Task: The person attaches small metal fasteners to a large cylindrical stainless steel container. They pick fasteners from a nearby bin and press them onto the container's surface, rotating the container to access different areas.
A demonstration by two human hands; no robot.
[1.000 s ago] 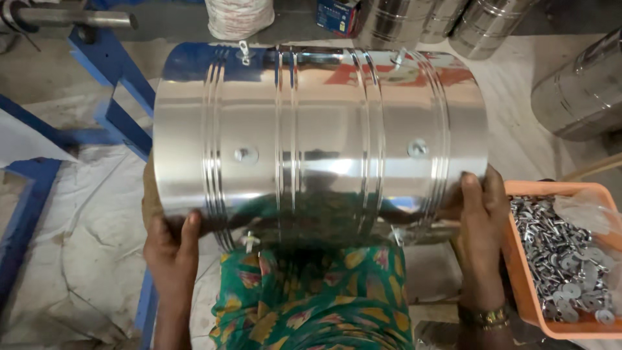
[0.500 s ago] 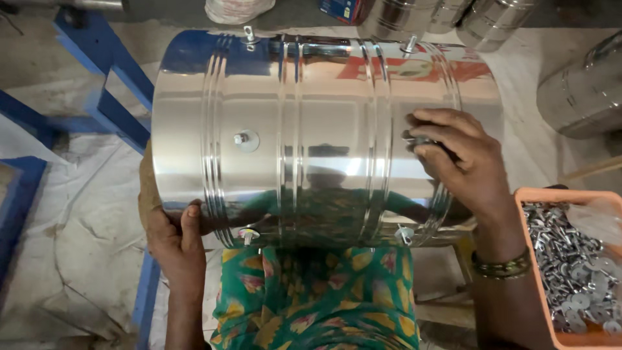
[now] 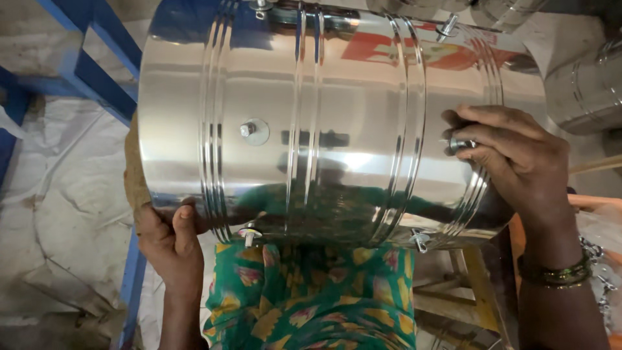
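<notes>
A large polished steel drum (image 3: 324,123) lies on its side across the person's lap, over a green patterned garment (image 3: 311,298). Compared with the view a second earlier, the right hand (image 3: 512,162) has left the drum's lower right rim and now sits on the curved wall near the right-hand ribs, its fingertips (image 3: 463,139) pinched together on a small metal fastener (image 3: 457,144). The left hand (image 3: 170,236) stays under the lower left rim, thumb up against the wall, fingers curled closed on the edge. The drum also fills more of the view than before.

A bolt with washer (image 3: 249,129) sits on the wall left of centre; two more studs (image 3: 248,233) project along the lower edge.

The floor (image 3: 58,207) is pale, covered with crumpled whitish sheeting. A blue metal frame (image 3: 97,71) stands at upper left. Another steel vessel (image 3: 583,84) lies at upper right, well apart from the hands. An orange tray (image 3: 593,202) of small metal parts shows at the right edge, beside a yellow wooden stool (image 3: 476,291). Green and gold bangles (image 3: 557,275) circle the right wrist.
</notes>
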